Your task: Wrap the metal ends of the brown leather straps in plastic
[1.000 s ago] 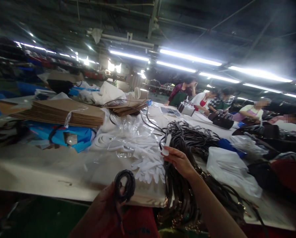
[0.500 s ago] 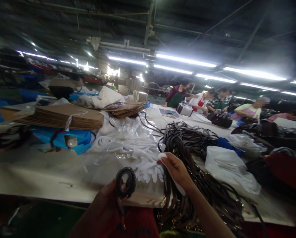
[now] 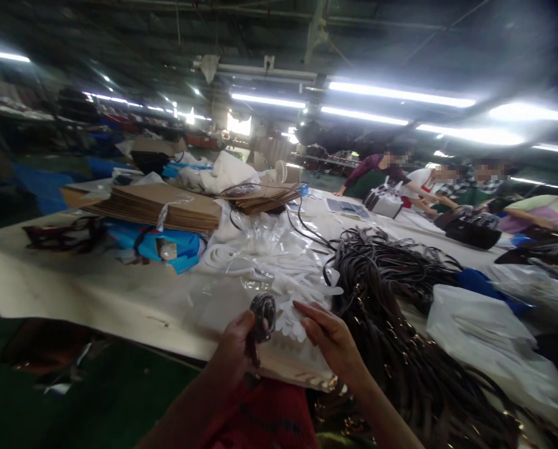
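Observation:
My left hand [image 3: 232, 349] is closed on a coiled dark strap [image 3: 270, 315], held upright over the table's front edge with its tail hanging below. To its right, my right hand [image 3: 332, 340] has its index finger stretched out and thumb apart. Those fingertips are at a pile of white strips [image 3: 293, 321] with rounded ends; whether they touch is hard to tell. The strips lie partly under clear plastic film [image 3: 269, 234]. A big heap of dark straps with gold metal fittings [image 3: 386, 312] spreads just right of my right hand.
Stacked brown cardboard sheets [image 3: 166, 206] lie on a blue package [image 3: 183, 249] at the left. A white plastic bag [image 3: 480, 337] is at the right. Co-workers [image 3: 377, 171] stand across the pale table [image 3: 120, 299], near a dark bag [image 3: 473, 231].
The view has swung left. My left hand has lifted the coil closer to the white strips. The white strip my right hand held has left its fingers, which now reach toward the pile.

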### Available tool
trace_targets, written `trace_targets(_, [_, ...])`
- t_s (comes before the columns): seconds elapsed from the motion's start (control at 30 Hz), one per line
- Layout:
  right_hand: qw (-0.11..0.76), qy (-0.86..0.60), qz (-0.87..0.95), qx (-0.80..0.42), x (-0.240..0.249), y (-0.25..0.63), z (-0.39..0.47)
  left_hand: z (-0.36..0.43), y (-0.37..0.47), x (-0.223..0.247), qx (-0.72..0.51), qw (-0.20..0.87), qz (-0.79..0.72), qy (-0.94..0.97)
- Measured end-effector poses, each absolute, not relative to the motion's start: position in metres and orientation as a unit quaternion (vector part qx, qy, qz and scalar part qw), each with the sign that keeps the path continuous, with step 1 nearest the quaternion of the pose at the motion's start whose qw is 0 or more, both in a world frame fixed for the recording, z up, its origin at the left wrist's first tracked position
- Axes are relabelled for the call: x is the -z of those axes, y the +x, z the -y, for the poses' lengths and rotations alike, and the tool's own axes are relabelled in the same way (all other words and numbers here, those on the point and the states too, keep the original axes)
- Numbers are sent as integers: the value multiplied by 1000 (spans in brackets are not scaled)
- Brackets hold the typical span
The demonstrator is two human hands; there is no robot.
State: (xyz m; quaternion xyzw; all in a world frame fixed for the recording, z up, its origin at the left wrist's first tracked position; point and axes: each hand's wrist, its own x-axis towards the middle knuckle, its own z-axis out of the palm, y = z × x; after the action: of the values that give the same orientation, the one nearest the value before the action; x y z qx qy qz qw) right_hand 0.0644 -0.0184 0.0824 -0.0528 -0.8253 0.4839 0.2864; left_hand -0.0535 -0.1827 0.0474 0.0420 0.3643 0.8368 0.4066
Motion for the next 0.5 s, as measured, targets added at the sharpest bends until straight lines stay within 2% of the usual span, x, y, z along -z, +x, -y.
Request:
trace_targets(0.07, [321, -7, 854, -410, -80, 60, 32, 176, -48, -55, -835, 396, -376, 68])
trace_targets(0.17, [354, 14, 860, -368, -73, 54, 46, 172, -38, -67, -833, 373, -399, 91])
trace_targets(0.37, [373, 0, 859, -350, -66, 50, 58, 176, -34, -70, -817, 319, -471, 97])
trace_targets(0.5, [380, -11, 853, -359, -70, 50, 66, 179, -34, -68, -815, 325, -470, 95])
